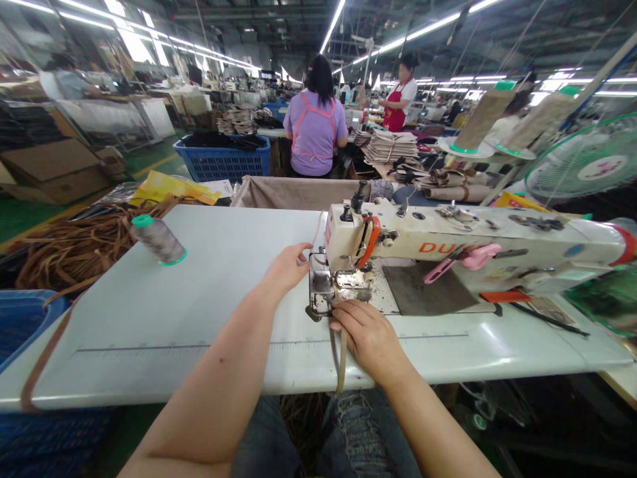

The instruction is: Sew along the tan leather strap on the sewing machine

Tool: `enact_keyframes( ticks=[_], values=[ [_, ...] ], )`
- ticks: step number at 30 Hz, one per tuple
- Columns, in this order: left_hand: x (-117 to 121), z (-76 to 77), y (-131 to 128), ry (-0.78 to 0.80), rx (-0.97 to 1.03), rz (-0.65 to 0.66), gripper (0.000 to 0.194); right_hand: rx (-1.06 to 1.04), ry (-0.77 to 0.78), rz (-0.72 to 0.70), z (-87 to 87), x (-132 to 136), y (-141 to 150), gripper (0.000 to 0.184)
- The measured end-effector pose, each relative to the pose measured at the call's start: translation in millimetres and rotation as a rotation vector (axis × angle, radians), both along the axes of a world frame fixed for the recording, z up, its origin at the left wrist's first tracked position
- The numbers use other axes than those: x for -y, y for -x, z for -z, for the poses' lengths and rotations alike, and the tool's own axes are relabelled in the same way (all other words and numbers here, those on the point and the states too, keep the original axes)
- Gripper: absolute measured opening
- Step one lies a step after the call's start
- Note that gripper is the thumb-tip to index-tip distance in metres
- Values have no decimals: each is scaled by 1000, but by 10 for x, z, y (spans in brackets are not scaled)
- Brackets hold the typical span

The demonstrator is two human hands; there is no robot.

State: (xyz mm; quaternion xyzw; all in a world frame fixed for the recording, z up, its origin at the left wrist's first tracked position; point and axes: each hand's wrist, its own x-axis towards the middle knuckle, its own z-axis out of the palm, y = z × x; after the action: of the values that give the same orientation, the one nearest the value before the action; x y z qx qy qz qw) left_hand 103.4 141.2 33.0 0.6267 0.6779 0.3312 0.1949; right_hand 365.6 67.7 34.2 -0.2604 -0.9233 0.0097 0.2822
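Observation:
A narrow tan strap [343, 362] runs from the table's front edge up to the needle area of a white sewing machine [398, 232]. My right hand [368, 335] rests in front of the presser foot, its fingers closed on the strap. On the far left side of the machine head, my left hand [287, 269] has thumb and fingertips pinched together. A pale strip curves down to those fingertips, apparently the strap's other stretch. The exact grip there is partly hidden by the fingers. Between both hands lies the metal sewing plate [322, 284].
A thread cone [159, 240] stands on the white table [223, 265]. Brown straps [74, 245] are heaped at the left above a blue basket [30, 318]. Pink-handled snips [478, 257] sit against the machine arm. A green fan [587, 159] is at right; a person [316, 126] sits ahead.

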Motion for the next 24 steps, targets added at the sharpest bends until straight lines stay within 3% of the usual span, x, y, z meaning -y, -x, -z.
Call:
enact_keyframes(
  ticks=[2, 5, 10, 24],
  values=[
    [-26, 67, -14, -67, -105, 58, 52, -6, -4, -10, 4, -1, -2, 24],
    [-49, 121, -18, -93, -215, 111, 38, -16, -6, -8, 9, 0, 0, 25],
    [-77, 135, 9, -65, -249, 131, 20, -9, 11, 9, -4, 10, 10, 28],
    [-40, 70, 125, -55, -297, 110, 19, -13, 20, 64, 14, 8, 10, 25]
  ],
)
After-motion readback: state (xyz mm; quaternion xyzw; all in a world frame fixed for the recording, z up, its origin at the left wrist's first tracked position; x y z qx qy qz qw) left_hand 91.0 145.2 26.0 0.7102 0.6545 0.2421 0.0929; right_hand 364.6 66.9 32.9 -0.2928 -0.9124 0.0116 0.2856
